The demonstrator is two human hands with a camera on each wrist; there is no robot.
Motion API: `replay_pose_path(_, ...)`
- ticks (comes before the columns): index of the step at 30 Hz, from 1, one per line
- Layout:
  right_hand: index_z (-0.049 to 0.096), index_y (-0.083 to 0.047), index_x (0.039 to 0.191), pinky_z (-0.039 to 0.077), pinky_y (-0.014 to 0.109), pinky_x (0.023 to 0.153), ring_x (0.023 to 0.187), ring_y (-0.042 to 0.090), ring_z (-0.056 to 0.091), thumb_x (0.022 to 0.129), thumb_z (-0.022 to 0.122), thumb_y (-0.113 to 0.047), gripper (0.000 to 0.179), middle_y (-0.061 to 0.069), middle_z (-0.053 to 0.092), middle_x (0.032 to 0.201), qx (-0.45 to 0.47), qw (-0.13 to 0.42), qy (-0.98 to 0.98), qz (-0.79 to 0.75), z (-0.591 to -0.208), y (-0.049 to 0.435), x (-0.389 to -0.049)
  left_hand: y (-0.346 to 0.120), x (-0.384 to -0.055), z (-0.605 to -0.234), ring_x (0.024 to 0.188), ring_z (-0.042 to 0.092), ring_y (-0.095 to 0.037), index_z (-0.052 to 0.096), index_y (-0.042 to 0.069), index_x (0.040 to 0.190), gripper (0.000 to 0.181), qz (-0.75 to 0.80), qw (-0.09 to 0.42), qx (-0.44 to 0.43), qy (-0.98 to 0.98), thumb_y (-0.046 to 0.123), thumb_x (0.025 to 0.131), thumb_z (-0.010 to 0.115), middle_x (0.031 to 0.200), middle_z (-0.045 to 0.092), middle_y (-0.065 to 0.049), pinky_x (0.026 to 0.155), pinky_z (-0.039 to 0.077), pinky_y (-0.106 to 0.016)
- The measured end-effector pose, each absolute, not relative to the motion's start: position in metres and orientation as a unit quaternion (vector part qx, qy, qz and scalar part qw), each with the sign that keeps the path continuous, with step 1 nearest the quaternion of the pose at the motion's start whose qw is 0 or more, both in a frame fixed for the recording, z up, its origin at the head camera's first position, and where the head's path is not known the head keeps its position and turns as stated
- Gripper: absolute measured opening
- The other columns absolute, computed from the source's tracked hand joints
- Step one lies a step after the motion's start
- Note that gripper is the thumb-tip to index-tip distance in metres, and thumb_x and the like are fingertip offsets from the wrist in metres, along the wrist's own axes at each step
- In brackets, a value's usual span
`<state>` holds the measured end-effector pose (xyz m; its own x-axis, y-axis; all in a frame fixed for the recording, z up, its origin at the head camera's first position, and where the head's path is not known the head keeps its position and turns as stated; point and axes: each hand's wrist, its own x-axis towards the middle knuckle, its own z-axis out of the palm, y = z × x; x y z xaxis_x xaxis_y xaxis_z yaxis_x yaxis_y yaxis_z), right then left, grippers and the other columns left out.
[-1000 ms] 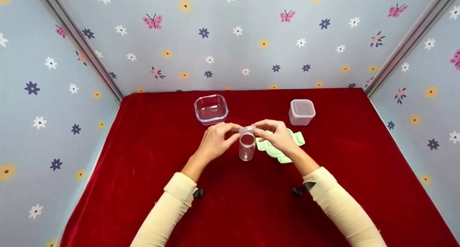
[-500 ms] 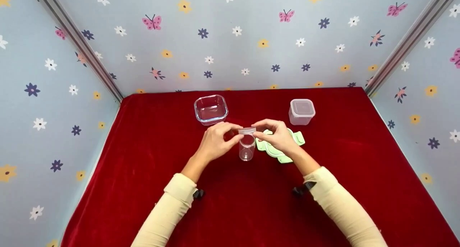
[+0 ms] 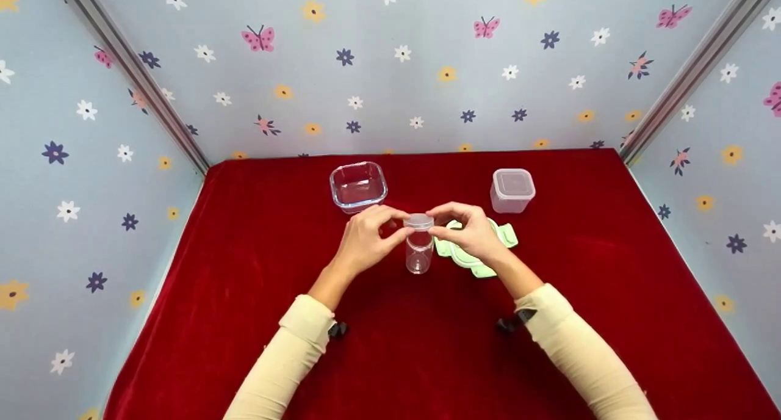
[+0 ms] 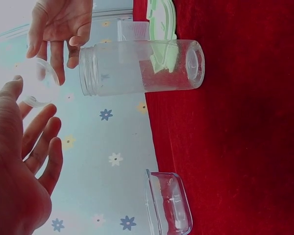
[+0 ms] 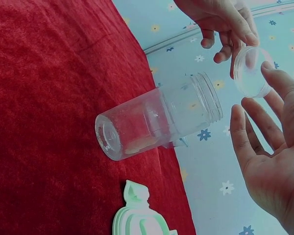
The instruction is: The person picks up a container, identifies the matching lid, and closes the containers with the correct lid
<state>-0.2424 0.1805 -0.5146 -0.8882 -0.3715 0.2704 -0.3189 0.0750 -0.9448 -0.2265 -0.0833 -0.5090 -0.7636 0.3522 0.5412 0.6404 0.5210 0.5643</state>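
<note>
A clear jar (image 3: 418, 258) with a threaded neck stands upright on the red cloth. Just above its mouth, a round clear lid (image 3: 419, 221) is pinched at its edges by both hands. My left hand (image 3: 368, 237) has thumb and forefinger on the lid's left side; my right hand (image 3: 467, 229) does the same on the right. Both wrist views show a gap between the lid (image 4: 41, 83) and the threaded neck of the jar (image 5: 159, 117). The other fingers of each hand are spread loosely, away from the jar.
Behind my left hand sits an uncovered square glass container (image 3: 359, 188). A green clip-on lid (image 3: 473, 258) lies right of the jar, partly under my right hand. Farther back on the right stands a lidded translucent tub (image 3: 512, 191). Flower-patterned walls (image 3: 390, 72) enclose the table.
The lid has tilted between my fingers, edge-on half a second ago and now showing its top face. Both hands have barely shifted; the jar has stayed in place.
</note>
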Motion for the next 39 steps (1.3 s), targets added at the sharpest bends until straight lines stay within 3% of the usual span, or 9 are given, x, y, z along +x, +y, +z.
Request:
replay_pose_path(12, 0.073, 0.012, 0.133, 0.065, 0.019, 0.08, 0.097, 0.008, 0.077, 0.093, 0.084, 0.009, 0.042, -0.018, 0.083, 0.115, -0.248, 0.019, 0.722, -0.645, -0.514, 0.182, -0.241, -0.089, -0.225, -0.511, 0.093, 0.078, -0.032, 0.085, 0.009, 0.114, 0.026, -0.408, 0.223, -0.305, -0.831, 0.024, 0.095, 0.092, 0.111, 0.086, -0.01, 0.075, 0.066, -0.046)
replay_pose_path(20, 0.075, 0.012, 0.129, 0.067, 0.022, 0.082, 0.099, 0.008, 0.078, 0.094, 0.086, 0.004, 0.038, -0.014, 0.083, 0.11, -0.257, 0.024, 0.716, -0.649, -0.513, 0.18, -0.24, -0.087, -0.226, -0.512, 0.093, 0.079, -0.027, 0.086, 0.01, 0.114, 0.026, -0.412, 0.248, -0.33, -0.812, 0.021, 0.091, 0.095, 0.113, 0.086, -0.008, 0.07, 0.065, -0.034)
replay_pose_path(27, 0.077, 0.012, 0.126, 0.068, 0.021, 0.08, 0.099, 0.004, 0.077, 0.093, 0.085, 0.008, 0.034, -0.015, 0.082, 0.115, -0.266, 0.009, 0.716, -0.645, -0.513, 0.179, -0.24, -0.087, -0.227, -0.513, 0.094, 0.078, -0.029, 0.086, 0.009, 0.114, 0.027, -0.41, 0.246, -0.335, -0.812, 0.019, 0.091, 0.096, 0.115, 0.085, -0.009, 0.07, 0.064, -0.034)
replay_pose_path(35, 0.079, 0.01, 0.123, 0.068, 0.02, 0.079, 0.097, 0.007, 0.076, 0.091, 0.086, 0.009, 0.033, -0.001, 0.083, 0.123, -0.264, -0.007, 0.731, -0.63, -0.52, 0.181, -0.241, -0.084, -0.227, -0.518, 0.092, 0.078, -0.03, 0.087, 0.008, 0.114, 0.027, -0.417, 0.241, -0.331, -0.811, 0.019, 0.09, 0.096, 0.116, 0.085, -0.011, 0.067, 0.065, -0.043)
replay_pose_path(39, 0.079, 0.008, 0.124, 0.068, 0.02, 0.08, 0.098, 0.006, 0.075, 0.092, 0.087, 0.007, 0.033, -0.005, 0.082, 0.124, -0.258, -0.003, 0.738, -0.624, -0.524, 0.182, -0.239, -0.083, -0.227, -0.524, 0.093, 0.079, -0.031, 0.086, 0.007, 0.114, 0.029, -0.417, 0.23, -0.327, -0.816, 0.02, 0.09, 0.096, 0.116, 0.085, -0.011, 0.07, 0.064, -0.04)
